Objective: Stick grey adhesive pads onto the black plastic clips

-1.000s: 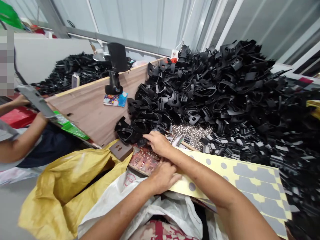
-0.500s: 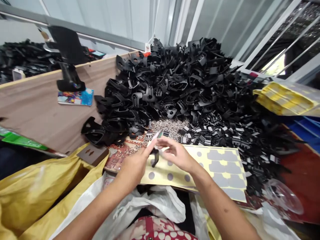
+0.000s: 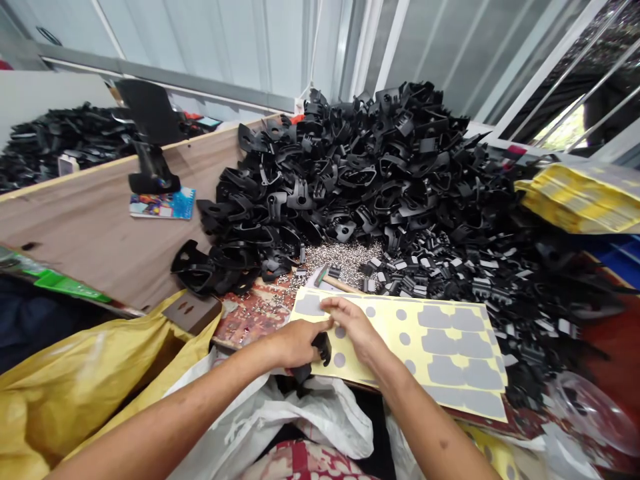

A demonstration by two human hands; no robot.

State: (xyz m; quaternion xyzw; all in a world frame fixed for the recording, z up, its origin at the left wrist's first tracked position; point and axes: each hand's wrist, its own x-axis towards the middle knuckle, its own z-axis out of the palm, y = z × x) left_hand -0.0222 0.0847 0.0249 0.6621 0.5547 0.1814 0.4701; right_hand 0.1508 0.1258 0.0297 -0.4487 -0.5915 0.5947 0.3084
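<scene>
My left hand [image 3: 303, 343] is closed around a black plastic clip-like part [image 3: 323, 348] with curved prongs, at the lower left of the yellow sticker sheet [image 3: 373, 363]. Its index finger reaches toward my right hand. Over the sheet, my right hand [image 3: 353, 327] has its fingers stretched out, fingertips at the edge of a grey sticker [image 3: 309, 304] in the upper left corner. Whether they grip that sticker is hard to make out. Grey round and notched stickers cover other parts of the sheet.
A large heap of black plastic parts [image 3: 350, 167] fills the back. Before it lie tiny metal pieces [image 3: 345, 257], a wooden-handled tool [image 3: 343, 285] and small black pieces [image 3: 425, 267]. A brown block [image 3: 193, 312] stands left, a clear plastic container [image 3: 595, 410] right.
My left hand has lowered toward me with the black part, away from my right hand's fingertips. My right hand has come down onto the sheet's upper left. The view has shifted slightly.
</scene>
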